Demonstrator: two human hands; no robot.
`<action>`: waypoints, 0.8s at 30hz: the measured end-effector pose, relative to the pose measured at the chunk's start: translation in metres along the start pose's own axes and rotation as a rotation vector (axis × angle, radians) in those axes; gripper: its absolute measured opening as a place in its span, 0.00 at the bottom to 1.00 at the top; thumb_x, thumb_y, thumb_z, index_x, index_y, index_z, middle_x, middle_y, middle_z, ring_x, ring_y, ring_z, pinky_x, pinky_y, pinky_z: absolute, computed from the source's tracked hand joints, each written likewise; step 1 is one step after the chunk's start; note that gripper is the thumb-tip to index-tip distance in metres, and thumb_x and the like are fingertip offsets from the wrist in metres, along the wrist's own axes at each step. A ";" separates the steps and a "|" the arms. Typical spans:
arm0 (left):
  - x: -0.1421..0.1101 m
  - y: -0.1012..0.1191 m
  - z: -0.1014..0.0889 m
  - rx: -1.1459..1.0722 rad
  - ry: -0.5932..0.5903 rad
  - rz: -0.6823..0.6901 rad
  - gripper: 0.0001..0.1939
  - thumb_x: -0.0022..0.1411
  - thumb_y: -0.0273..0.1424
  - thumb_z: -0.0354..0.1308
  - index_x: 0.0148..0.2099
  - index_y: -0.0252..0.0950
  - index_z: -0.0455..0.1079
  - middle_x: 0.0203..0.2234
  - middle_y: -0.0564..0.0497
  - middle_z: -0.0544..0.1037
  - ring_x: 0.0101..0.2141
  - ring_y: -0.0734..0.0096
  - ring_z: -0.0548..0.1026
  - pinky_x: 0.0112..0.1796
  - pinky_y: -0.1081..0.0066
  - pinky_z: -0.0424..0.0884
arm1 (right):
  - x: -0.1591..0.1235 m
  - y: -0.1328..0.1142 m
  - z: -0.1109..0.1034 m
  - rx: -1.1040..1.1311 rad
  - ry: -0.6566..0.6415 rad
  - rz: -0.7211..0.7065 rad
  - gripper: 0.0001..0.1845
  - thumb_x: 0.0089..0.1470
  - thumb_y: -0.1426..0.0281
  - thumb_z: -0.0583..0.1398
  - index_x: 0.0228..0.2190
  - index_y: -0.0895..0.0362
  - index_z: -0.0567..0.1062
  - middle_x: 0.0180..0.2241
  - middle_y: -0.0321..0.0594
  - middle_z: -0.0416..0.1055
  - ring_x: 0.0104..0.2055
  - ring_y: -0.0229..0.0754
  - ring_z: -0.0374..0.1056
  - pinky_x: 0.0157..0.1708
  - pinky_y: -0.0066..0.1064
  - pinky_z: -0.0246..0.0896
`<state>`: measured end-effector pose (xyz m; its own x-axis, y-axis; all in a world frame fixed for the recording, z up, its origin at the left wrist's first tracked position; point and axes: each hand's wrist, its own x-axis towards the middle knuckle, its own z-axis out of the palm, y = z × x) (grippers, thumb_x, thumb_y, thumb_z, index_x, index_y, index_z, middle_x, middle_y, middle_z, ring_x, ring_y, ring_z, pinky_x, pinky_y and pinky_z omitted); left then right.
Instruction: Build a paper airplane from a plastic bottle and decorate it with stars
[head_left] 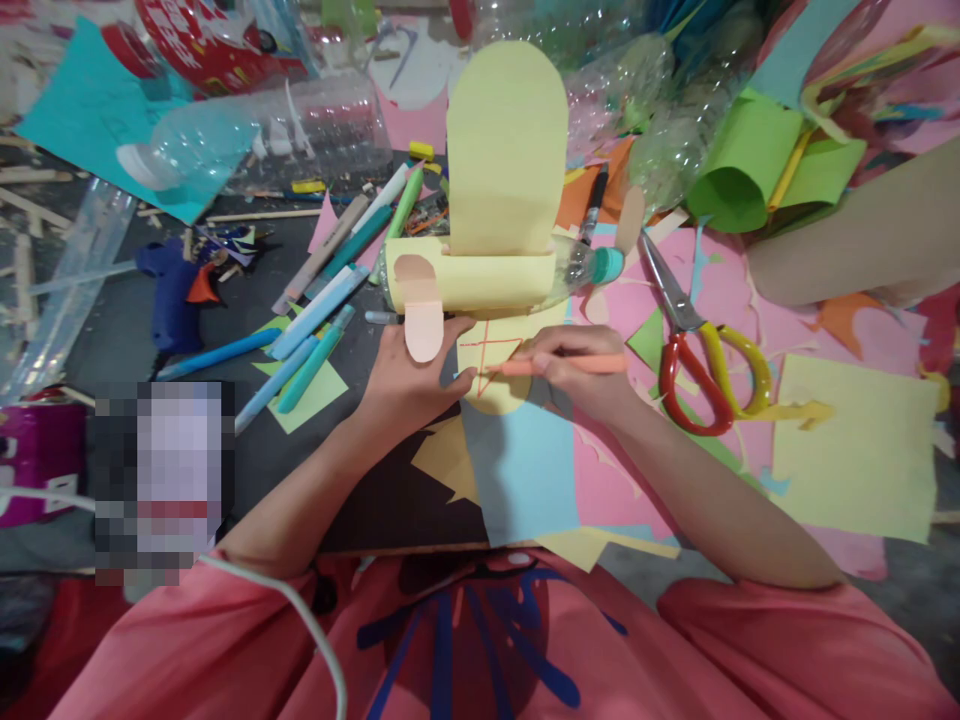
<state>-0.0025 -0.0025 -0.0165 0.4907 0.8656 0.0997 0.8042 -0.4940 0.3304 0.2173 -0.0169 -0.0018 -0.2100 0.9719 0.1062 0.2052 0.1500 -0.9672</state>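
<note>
My right hand [570, 362] is closed around an orange marker [592, 363], its tip on the lower rounded flap of yellow paper [504, 395]. Red lines forming a triangle-like shape show on that flap. Spread over the flap's left side, my left hand [416, 365] has thumb and fingers apart; some fingers are hidden behind a pale pink strip. Above both hands lies a plastic bottle with a green cap [607, 265], wrapped in yellow paper [495, 282]. A tall rounded yellow wing [508, 140] extends from it toward the back.
Red-and-yellow scissors [697, 350] lie on pink paper at right, near a yellow sheet [855, 450]. At left are several markers [315, 315], a blue glue gun [172, 290] and a blurred-out device [176, 470]. Clear bottles [322, 125] crowd the back. Another person's arm [862, 225] reaches in from the right.
</note>
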 end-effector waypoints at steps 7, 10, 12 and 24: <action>0.000 0.001 -0.002 0.009 -0.018 0.007 0.23 0.66 0.35 0.56 0.63 0.41 0.67 0.49 0.44 0.79 0.50 0.53 0.74 0.54 0.59 0.64 | 0.008 0.004 0.003 0.003 0.236 0.123 0.08 0.52 0.63 0.65 0.29 0.53 0.83 0.31 0.38 0.83 0.35 0.42 0.77 0.34 0.34 0.72; 0.000 0.001 -0.002 -0.006 -0.018 0.007 0.23 0.66 0.35 0.56 0.62 0.39 0.67 0.49 0.43 0.79 0.50 0.53 0.74 0.55 0.58 0.64 | 0.008 0.004 0.004 -0.014 0.219 0.129 0.08 0.53 0.64 0.65 0.30 0.53 0.83 0.32 0.38 0.83 0.35 0.43 0.78 0.35 0.34 0.73; 0.000 0.001 -0.003 -0.012 -0.021 0.004 0.24 0.66 0.35 0.56 0.63 0.39 0.67 0.49 0.43 0.79 0.51 0.53 0.74 0.55 0.58 0.64 | 0.008 0.005 0.004 -0.022 0.211 0.128 0.08 0.53 0.64 0.65 0.30 0.53 0.83 0.32 0.38 0.83 0.36 0.43 0.78 0.36 0.34 0.73; -0.001 0.000 -0.002 0.017 -0.013 0.015 0.23 0.67 0.36 0.55 0.63 0.40 0.67 0.50 0.44 0.79 0.51 0.54 0.74 0.54 0.59 0.64 | 0.010 0.002 0.000 0.007 0.156 0.166 0.07 0.51 0.67 0.63 0.25 0.54 0.80 0.28 0.38 0.82 0.32 0.43 0.77 0.33 0.34 0.71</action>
<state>-0.0037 -0.0031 -0.0143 0.5073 0.8568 0.0926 0.8021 -0.5087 0.3128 0.2157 -0.0074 -0.0023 -0.0235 0.9995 -0.0203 0.2178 -0.0147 -0.9759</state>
